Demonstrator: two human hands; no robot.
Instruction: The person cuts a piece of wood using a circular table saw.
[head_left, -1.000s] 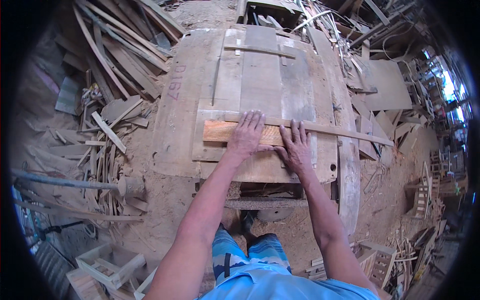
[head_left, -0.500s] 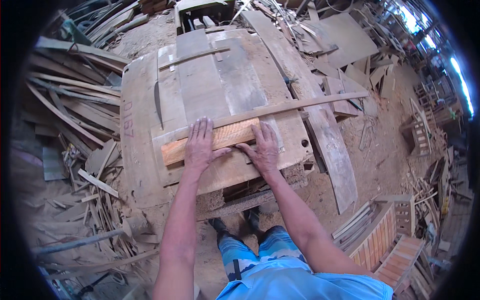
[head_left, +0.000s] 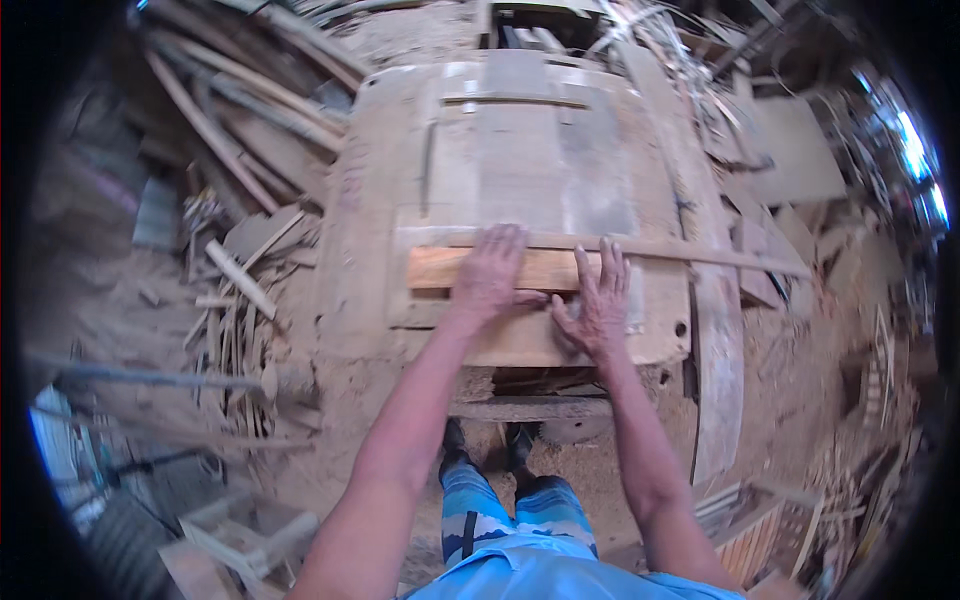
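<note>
A short, orange-toned wooden block (head_left: 432,268) lies lengthwise on a worn wooden work table (head_left: 365,200), along the near side of a long thin wooden strip (head_left: 715,254). My left hand (head_left: 488,272) lies across the middle of the block, fingers stretched over it toward the strip and thumb pointing right along its near edge. At the block's right end, my right hand (head_left: 600,305) rests with its fingers spread, the fingertips reaching the strip. The two thumbs come close together at the block's near edge. Both palms face down and hide part of the block.
Another thin strip (head_left: 515,99) lies across the table's far part. A long plank (head_left: 718,400) runs down the right side. Stacked boards (head_left: 250,110) and offcuts (head_left: 240,280) crowd the left. A slatted wooden piece (head_left: 755,535) stands at lower right. Below the table's front edge shows a toothed disc (head_left: 567,430).
The whole view has turned, so the table and block appear farther right and straighter. My right hand's fingers are more stretched and spread. The left hand stays on the block.
</note>
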